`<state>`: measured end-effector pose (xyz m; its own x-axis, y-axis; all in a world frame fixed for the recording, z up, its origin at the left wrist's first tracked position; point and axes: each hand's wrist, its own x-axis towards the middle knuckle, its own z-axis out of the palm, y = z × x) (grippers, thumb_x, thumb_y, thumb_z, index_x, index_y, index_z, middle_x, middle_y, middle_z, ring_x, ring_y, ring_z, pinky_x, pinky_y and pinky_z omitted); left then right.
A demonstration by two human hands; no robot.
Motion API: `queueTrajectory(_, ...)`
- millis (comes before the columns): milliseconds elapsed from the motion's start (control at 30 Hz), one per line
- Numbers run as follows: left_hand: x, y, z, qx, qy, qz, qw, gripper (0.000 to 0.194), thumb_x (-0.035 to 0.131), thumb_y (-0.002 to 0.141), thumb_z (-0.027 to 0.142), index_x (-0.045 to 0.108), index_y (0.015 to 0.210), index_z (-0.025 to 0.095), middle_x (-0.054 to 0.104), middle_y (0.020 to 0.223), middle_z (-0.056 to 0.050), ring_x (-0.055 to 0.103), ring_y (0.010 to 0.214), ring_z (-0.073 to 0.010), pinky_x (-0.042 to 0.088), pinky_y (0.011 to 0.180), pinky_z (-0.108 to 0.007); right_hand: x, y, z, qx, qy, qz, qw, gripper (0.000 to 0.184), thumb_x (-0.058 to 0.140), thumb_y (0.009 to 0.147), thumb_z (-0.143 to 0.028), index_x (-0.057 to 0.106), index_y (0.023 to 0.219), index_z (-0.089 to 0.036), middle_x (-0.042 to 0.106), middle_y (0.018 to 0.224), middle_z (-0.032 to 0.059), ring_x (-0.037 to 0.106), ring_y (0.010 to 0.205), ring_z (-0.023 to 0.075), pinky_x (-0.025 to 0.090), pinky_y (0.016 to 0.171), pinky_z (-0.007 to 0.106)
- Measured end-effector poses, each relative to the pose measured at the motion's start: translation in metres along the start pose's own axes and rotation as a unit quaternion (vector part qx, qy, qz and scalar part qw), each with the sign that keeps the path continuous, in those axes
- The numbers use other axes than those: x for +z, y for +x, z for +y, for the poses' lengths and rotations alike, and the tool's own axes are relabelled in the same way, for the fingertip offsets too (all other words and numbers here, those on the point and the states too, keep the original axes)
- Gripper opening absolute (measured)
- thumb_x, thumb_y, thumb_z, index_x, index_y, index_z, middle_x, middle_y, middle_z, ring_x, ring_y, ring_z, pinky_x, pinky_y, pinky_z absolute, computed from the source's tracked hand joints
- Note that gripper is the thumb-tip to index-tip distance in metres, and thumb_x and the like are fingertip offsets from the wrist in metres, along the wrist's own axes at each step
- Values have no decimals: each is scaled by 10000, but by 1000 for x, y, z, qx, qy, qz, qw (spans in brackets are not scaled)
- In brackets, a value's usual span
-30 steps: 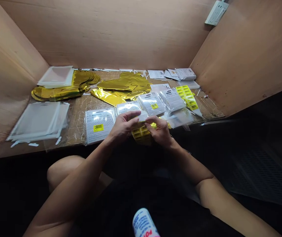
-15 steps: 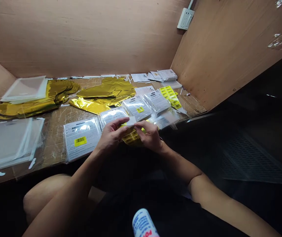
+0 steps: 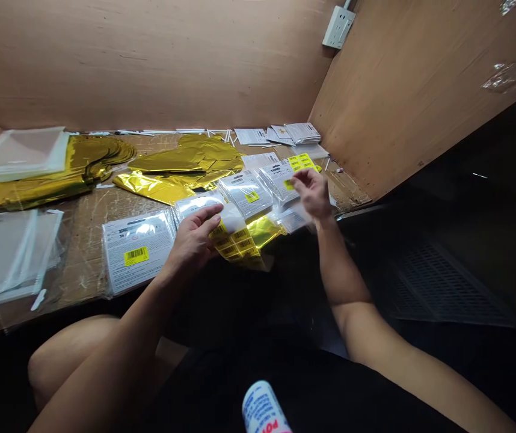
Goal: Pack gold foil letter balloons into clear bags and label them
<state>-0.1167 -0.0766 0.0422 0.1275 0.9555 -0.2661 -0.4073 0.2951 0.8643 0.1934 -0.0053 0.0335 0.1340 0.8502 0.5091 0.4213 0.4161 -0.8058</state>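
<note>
My left hand [image 3: 197,237] pinches a sheet of yellow barcode stickers [image 3: 240,246] by its left edge; the sheet's upper part is bare white backing. Between thumb and fingertips of my right hand [image 3: 313,191] is a single yellow barcode sticker [image 3: 289,184], over a clear-wrapped package [image 3: 277,175] with a printed card. I cannot tell whether the sticker touches the wrap. To its left, another package [image 3: 245,193] bears a yellow barcode sticker, as does the package [image 3: 138,255] at the front left. A third package [image 3: 199,203] lies partly behind my left hand.
Gold foil pieces [image 3: 172,162] lie along the back, with clear bags [image 3: 9,255] at the left. Another sticker sheet [image 3: 302,161] lies behind my right hand. Printed cards [image 3: 303,133] are stacked in the back corner. A white bottle [image 3: 264,409] stands low in front of me.
My right hand has left the sticker sheet and moved right and away from me, carrying one sticker to the right-hand package. My left hand keeps the sheet. The view has shifted slightly.
</note>
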Motion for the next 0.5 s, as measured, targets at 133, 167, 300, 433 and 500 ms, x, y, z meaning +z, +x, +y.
queueTrajectory(133,-6,-2,5,10,-4,-8,1000,584,919,753,364,745,1270,154,800,1082,-117,800,930,-292,699,805,-438,-34,70,49,105,-100,-44,988,208,831,783,-255,635,794,-187,672,800,10,595,757,154,524,766,309)
queueTrajectory(167,-8,-2,5,8,-4,-9,1000,581,913,770,388,744,1275,157,802,1083,-120,799,934,-300,698,803,-447,-34,76,56,115,-124,-53,984,202,826,776,-242,632,787,-185,672,792,11,588,749,154,509,755,306)
queueTrajectory(300,-8,-4,7,-5,-12,-9,1000,567,888,819,448,738,1285,162,801,1090,-123,796,938,-316,697,806,-480,-22,67,66,87,-260,-83,958,148,778,860,-278,669,868,-178,719,870,55,621,825,204,491,833,349)
queueTrajectory(433,-5,-6,9,-10,-45,-12,999,594,883,815,510,746,1258,138,791,1169,-146,787,1006,-343,695,844,-505,-15,45,60,13,-439,-36,897,269,688,978,-314,712,1178,-137,717,1221,211,615,1163,343,428,1048,490)
queueTrajectory(500,-5,-7,8,-9,-60,-15,998,632,866,820,579,754,1244,124,781,1218,-170,782,1036,-360,691,858,-514,-9,33,47,8,-463,15,886,305,585,1015,-242,698,1269,-117,686,1278,248,586,1235,379,410,1078,540)
